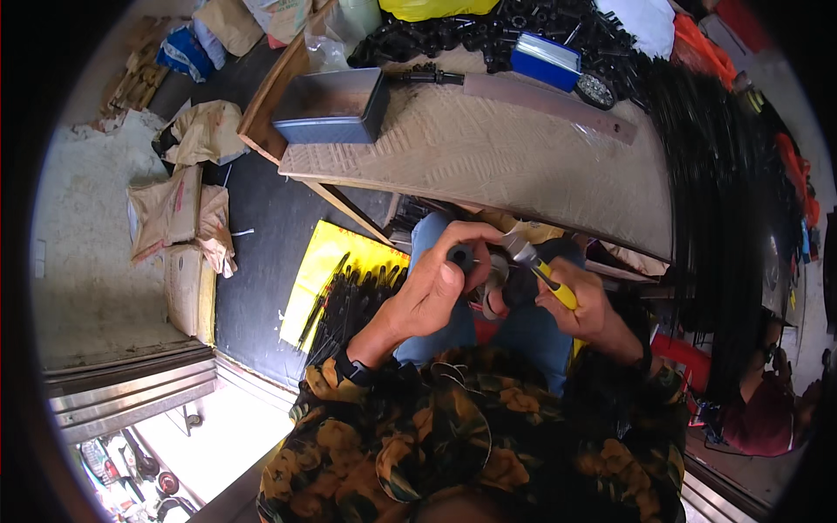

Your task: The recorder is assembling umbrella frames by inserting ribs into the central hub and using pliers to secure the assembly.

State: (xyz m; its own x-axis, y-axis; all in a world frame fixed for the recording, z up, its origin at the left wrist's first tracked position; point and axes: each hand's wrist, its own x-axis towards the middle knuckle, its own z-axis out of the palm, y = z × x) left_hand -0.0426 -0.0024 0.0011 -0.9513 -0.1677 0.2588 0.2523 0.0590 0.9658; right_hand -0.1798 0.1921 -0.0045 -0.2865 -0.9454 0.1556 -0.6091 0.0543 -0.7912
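My left hand (429, 283) is closed around a short black cylindrical part (459, 255) whose round end faces up. In my right hand (586, 302) is a hammer (558, 288) with a yellow and black handle. The metal head of the hammer is beside the fingertips of my left hand, over my lap. Below and between the hands a round metal piece (495, 283) shows in part; its kind I cannot make out. To the left of my knee, thin black rods (353, 301) lie bunched on a yellow sheet (312, 283).
Ahead stands a worktable (488, 148) with a grey-blue bin (327, 109), a long flat metal bar (549, 106), a blue box (546, 63) and heaped black parts (436, 35). Long black strands (711, 209) hang at the right. Paper sacks (179, 209) lie left. Another person's dark red sleeve (767, 418) shows lower right.
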